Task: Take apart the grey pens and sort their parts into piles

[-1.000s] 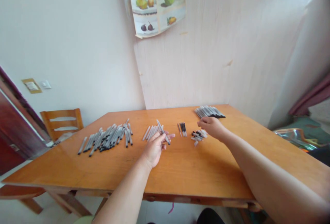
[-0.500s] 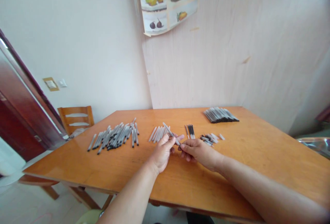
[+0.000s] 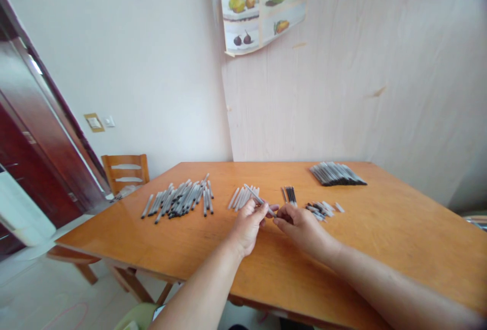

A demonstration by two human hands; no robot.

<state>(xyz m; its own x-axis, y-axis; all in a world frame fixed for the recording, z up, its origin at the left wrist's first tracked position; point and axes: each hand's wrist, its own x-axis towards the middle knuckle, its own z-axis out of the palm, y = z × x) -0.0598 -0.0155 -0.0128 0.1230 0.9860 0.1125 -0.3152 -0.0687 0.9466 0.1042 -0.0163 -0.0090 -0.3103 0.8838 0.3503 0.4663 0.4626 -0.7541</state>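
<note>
A slim grey pen (image 3: 252, 193) is pinched between the thumb and fingers of my left hand (image 3: 246, 226), slanting down to the right. At its lower end, the curled fingers and thumb of my right hand (image 3: 306, 226) close on the tip, which they partly hide. Just behind my left hand lies a row of whitish pen barrels (image 3: 236, 199). Several thin black pieces (image 3: 291, 195) lie side by side beyond my right hand. To their right is a small heap of short clear and black pieces (image 3: 319, 210), perhaps pen caps.
A large loose pile of grey pens with black ends (image 3: 182, 200) covers the table's left part. Another neat stack of pens (image 3: 337, 174) lies at the back right. The wooden table (image 3: 182, 246) meets the wall behind. A wooden chair (image 3: 127, 170) stands at the far left.
The view has turned slightly left, so everything sits further right. Both hands stay together at the pen; the right hand's fingers have shifted a little around its lower end.
</note>
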